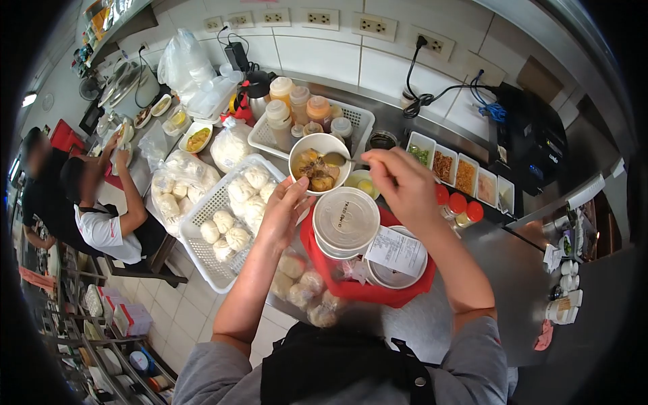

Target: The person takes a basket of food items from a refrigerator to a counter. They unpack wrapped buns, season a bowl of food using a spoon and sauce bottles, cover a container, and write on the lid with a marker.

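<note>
My left hand [289,206] grips the lower left side of a white bowl [295,150], thumb near its rim. Brownish pieces of food in broth [320,172] show inside it. In my right hand [399,181] is a metal spoon [335,159], its head tipped into the bowl. Below the bowl, a red bag [347,289] stands around lidded round containers. The nearer lid [347,217] has dark handwriting, and a printed receipt [396,251] lies on another container. Behind the bowl sits a small dish with yellowish contents [364,183], partly hidden by my right hand.
A white basket [196,260] of bagged buns stands at left; another basket [370,121] holds several sauce bottles. Topping trays [466,174] and red-capped jars [474,212] are at right. A black machine [540,148] sits farther right. Two people [111,229] work at far left.
</note>
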Demonstrator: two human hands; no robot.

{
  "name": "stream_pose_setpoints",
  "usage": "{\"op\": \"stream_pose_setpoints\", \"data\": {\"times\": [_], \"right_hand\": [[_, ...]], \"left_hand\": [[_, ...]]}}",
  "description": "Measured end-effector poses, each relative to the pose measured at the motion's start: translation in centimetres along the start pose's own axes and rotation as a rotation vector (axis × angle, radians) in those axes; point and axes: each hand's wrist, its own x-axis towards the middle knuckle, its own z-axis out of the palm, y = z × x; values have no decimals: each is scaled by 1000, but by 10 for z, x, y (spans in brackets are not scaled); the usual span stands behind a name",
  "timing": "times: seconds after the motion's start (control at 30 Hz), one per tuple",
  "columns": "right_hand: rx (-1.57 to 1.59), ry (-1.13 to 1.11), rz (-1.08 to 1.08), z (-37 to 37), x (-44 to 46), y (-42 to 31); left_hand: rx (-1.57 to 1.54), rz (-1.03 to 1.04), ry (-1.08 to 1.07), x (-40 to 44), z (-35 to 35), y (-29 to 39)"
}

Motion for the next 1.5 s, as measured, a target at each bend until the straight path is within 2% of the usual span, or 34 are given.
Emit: {"op": "stream_pose_setpoints", "data": {"times": [0.07,0.13,0.3,0.37,0.4,0.47,0.53,0.6,0.67,0.7,0.73,0.8,0.87,0.93,1.03,1.07,1.13,1.3,1.37,1.4,1.47,1.5], "right_hand": [[189,37,207,8,-9,17],[532,168,587,-1,-6,30],[473,285,688,-41,-6,73],[182,236,721,-37,-23,98],[181,233,722,-30,-35,114],[-340,72,490,-9,-62,150],[-345,12,515,10,-87,185],[-341,-50,533,19,-88,183],[-675,-307,594,15,-81,174],[-843,-333,527,15,-60,147],[-839,-339,525,20,-45,133],[-599,-192,242,34,-14,121],[-171,-280,386,69,7,141],[-59,-455,610,115,15,178],[-477,-605,527,155,14,183],[-471,-609,514,162,17,175],[-482,-484,724,168,21,163],[-449,-371,535,161,6,172],[-377,-159,452,154,6,167],[-378,-155,451,149,8,164],[-86,47,278,134,15,155],[-88,49,277,125,23,143]], "left_hand": [[-9,8,-20,4,2,-1],[-20,8,-32,4,3,-1],[-56,-11,18,3,-17,-9],[-57,-2,35,-4,-27,-7],[-59,-3,38,-8,-29,-4],[-99,13,120,-18,-29,3],[-110,33,158,-19,-39,1],[-113,29,162,-19,-52,-1],[-119,37,187,-22,-60,0],[-124,32,207,-23,-63,-1],[-125,30,214,-24,-65,0],[-147,35,236,-26,-70,0],[-156,35,252,-24,-73,-3],[-166,44,266,-22,-74,-2],[-179,56,271,-20,-71,-1],[-181,66,281,-20,-72,0],[-129,76,251,-19,-72,-2],[-117,67,239,-19,-72,0],[-117,54,242,-17,-71,-1],[-115,55,237,-17,-70,0],[-135,62,236,-17,-67,1],[-135,63,235,-17,-65,2]]}}
